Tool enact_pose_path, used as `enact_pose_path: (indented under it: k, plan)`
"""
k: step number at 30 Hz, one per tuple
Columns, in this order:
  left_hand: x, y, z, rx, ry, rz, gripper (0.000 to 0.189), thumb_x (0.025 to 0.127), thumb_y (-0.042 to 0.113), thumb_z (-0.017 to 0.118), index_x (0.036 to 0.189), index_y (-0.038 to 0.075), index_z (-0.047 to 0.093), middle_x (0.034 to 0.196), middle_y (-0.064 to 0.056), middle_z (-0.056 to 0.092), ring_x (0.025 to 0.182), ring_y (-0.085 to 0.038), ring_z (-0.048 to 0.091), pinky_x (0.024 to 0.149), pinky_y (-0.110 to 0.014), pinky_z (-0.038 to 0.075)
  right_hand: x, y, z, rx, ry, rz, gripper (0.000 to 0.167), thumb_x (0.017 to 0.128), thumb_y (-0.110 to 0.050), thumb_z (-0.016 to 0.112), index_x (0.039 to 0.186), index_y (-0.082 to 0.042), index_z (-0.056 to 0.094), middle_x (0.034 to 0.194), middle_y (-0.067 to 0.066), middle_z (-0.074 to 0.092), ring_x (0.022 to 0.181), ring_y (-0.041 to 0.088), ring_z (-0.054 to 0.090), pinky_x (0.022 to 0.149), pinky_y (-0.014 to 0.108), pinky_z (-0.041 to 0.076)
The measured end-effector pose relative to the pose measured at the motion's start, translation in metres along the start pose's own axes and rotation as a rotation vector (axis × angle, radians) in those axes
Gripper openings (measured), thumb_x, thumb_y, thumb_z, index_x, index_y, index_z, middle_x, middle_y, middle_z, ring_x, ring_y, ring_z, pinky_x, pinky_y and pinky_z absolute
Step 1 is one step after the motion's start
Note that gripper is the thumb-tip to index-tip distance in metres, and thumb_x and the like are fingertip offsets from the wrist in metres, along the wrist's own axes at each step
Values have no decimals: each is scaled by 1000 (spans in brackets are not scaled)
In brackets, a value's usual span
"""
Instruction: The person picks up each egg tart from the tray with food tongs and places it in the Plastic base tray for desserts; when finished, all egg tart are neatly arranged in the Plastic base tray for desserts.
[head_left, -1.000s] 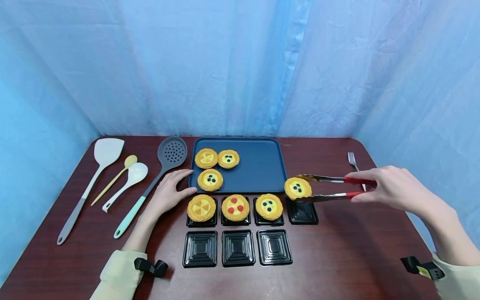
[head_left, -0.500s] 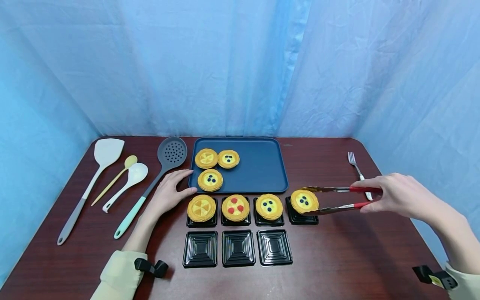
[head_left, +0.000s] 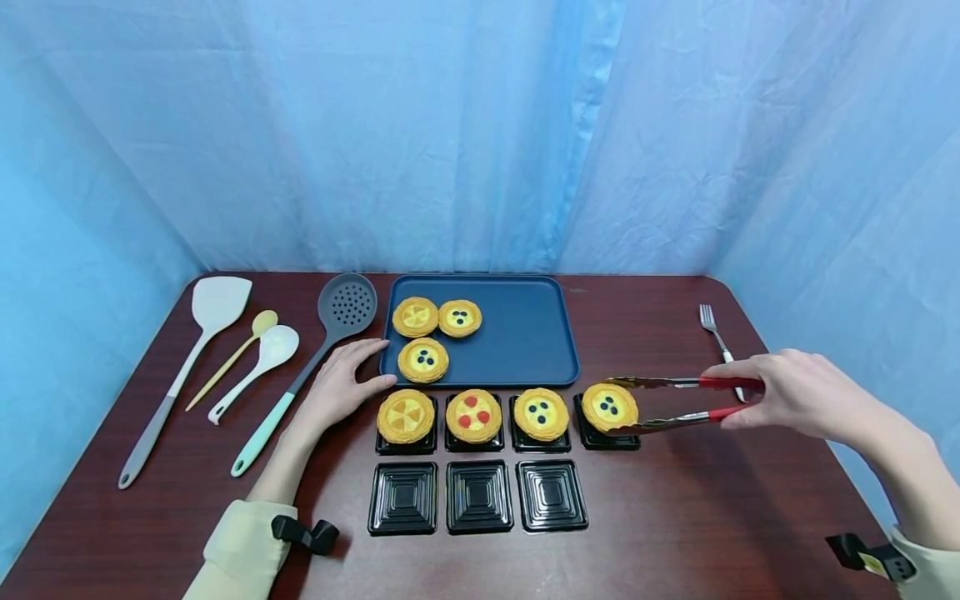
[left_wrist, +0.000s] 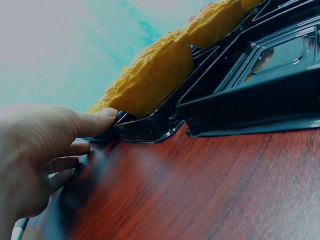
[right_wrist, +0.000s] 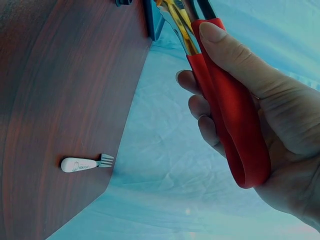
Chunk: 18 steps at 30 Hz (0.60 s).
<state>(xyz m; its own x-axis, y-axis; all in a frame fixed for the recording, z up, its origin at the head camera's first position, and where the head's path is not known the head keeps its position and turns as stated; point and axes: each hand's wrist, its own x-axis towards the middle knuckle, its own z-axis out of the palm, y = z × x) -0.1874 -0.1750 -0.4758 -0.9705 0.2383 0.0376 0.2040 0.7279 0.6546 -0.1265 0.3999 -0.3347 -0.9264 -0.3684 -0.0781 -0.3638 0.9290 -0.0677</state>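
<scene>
One round golden tart (head_left: 610, 407) between the tips of red-handled metal tongs (head_left: 690, 418), your right hand (head_left: 801, 390) gripping them, over a square black plastic base (head_left: 611, 442), near-right of the dark-blue rectangular tray (head_left: 521, 329); your left hand (head_left: 347, 383) rests loosely at its left edge!

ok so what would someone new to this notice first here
Probably the red-handled tongs in the right hand, with a dark-dotted tart between their tips over the rightmost black base. Next, perhaps, the blue tray at the back centre, with three more tarts clustered on its left side.
</scene>
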Motion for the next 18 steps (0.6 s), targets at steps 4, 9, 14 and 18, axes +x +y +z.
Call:
enact_pose_path:
  k: [4, 9, 14, 18]
  plan:
    - [0, 1, 0, -7, -1, -5, 67, 97, 40, 72, 154, 14, 49, 161, -17, 44, 152, -42, 31, 121, -69, 26, 0, 0, 0, 5, -3, 3, 61, 65, -55, 93, 120, -33, 77, 90, -18, 72, 65, -2, 41, 55, 21, 30]
    - [0, 2, 0, -3, -2, -12, 67, 97, 40, 72, 154, 14, 49, 161, -17, 44, 153, -43, 30, 121, -69, 25, 1, 1, 0, 8, -17, 4, 64, 66, -58, 91, 122, -31, 76, 78, -21, 66, 64, -2, 39, 53, 21, 29]
    - [0, 3, 0, 3, 2, -15, 67, 97, 39, 72, 154, 14, 49, 161, -17, 44, 152, -43, 30, 121, -69, 26, 1, 1, 1, 11, -15, 2, 64, 66, -59, 90, 122, -31, 76, 76, -23, 64, 63, -2, 39, 53, 21, 29]
    - [-1, 3, 0, 0, -1, -17, 67, 96, 39, 72, 154, 14, 49, 161, -17, 44, 153, -43, 30, 121, -69, 26, 0, 1, 3, 15, -15, -6, 64, 67, -59, 90, 122, -32, 76, 64, -22, 53, 61, -2, 36, 53, 21, 28]
